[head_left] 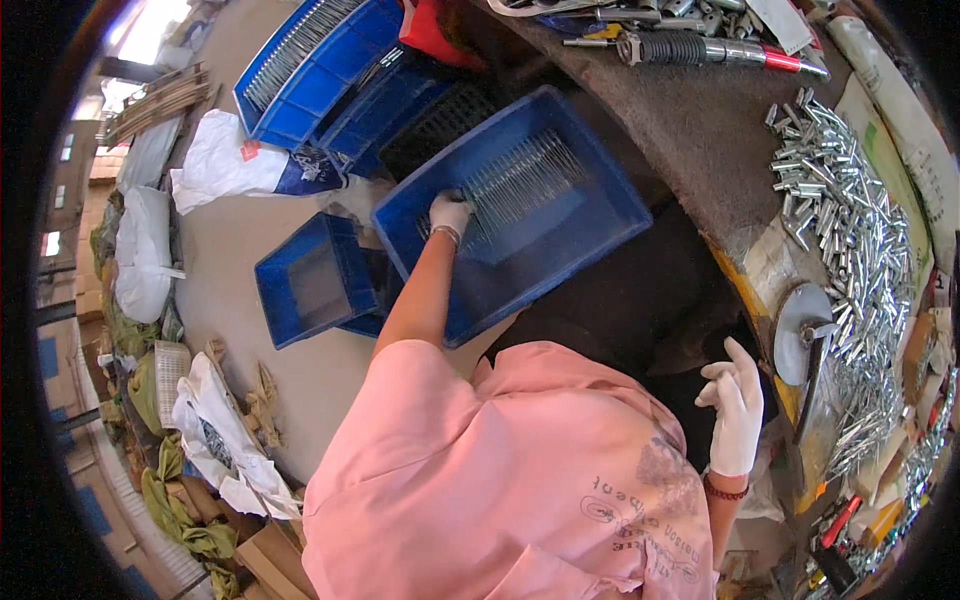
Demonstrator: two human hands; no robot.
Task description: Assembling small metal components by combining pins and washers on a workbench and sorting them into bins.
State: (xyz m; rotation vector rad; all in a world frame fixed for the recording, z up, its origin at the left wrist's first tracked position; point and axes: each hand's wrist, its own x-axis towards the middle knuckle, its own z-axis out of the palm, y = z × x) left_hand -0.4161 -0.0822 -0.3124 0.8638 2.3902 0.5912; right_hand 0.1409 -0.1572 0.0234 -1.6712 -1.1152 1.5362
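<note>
My left hand point(450, 213), in a white glove, reaches into a large blue plastic crate point(590, 245). Its fingers look curled at the near-left end of a row of thin metal rods point(525, 178) lying side by side on the crate floor. What they hold, if anything, is hidden. My right hand point(735, 405), gloved too, is raised in the air left of a workbench, next to a round metal disc point(803, 333) with a lever. Its index finger is stretched out, the other fingers partly bent, and nothing shows in it.
Small metal sleeves point(850, 260) lie heaped on the workbench point(690, 130), with a black-and-red air tool point(690, 48) at its far end. Another blue crate point(320, 90) with rods stands far left. A smaller blue bin point(300, 290) and white sacks point(145, 255) are on the left.
</note>
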